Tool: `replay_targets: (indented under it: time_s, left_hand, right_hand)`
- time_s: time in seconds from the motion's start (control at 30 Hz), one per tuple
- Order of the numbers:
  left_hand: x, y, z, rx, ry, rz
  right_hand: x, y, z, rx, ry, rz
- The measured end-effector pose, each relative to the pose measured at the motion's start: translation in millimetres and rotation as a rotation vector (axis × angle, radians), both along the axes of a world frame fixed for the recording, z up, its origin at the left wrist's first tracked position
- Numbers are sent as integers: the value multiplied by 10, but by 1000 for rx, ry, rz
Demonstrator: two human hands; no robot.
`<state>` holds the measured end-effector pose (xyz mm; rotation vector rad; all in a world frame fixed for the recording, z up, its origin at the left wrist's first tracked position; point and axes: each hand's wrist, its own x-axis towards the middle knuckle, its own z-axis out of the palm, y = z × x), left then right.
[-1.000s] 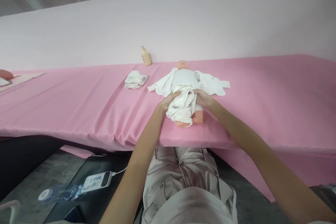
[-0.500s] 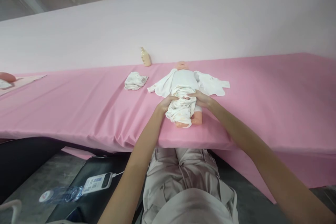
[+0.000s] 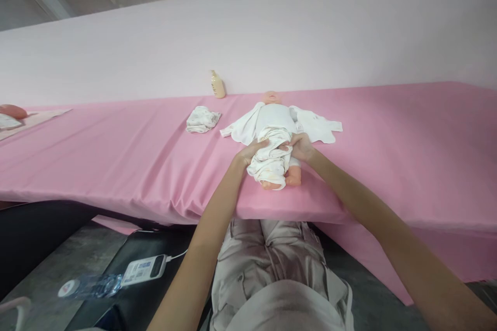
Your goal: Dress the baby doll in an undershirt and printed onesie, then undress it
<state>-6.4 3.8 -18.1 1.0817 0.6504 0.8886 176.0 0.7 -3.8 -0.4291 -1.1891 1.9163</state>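
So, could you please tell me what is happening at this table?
A person is handling a doll that lies on a pink-covered table. The left hand and the right hand hold a bunched white cloth over its legs, one on each side. A white jacket spreads out at both sides of the doll. A bottle and a crumpled cloth are left of it.

We see soft, matt, crumpled cloth in the white garment [image 3: 269, 163], smooth, plastic-looking finish on the doll's leg [image 3: 294, 176], faintly sheeny fabric (creased in places) as the counter's pink cover [image 3: 388, 155], and clear, glossy plastic in the water bottle [image 3: 93, 287].
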Motion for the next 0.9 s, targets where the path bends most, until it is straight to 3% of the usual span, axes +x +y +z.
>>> replay_targets:
  time_s: [0.2, 0.47, 0.6, 0.67, 0.77, 0.83, 0.9]
  left_hand:
    - [-32, -12, 15, 85, 110, -130]
    - [19, -15, 45, -13, 52, -82]
    - [35, -93, 132, 125, 21, -214]
    - [37, -122, 165, 171, 30, -232]
    - [26, -120, 165, 175, 58, -154]
    - [11, -96, 138, 152, 91, -107]
    - [-1, -73, 107, 117, 105, -71]
  right_hand:
    - [-18, -20, 20, 0, -61, -5]
    - [-8, 45, -17, 27, -45, -7]
    - [-36, 78, -20, 0, -88, 54]
    - [-56, 86, -30, 43, -132, 7]
    - [-34, 81, -49, 299, -255, -337]
    - [53, 85, -66, 613, -475, -613]
    - [197, 118, -93, 965, -784, -758]
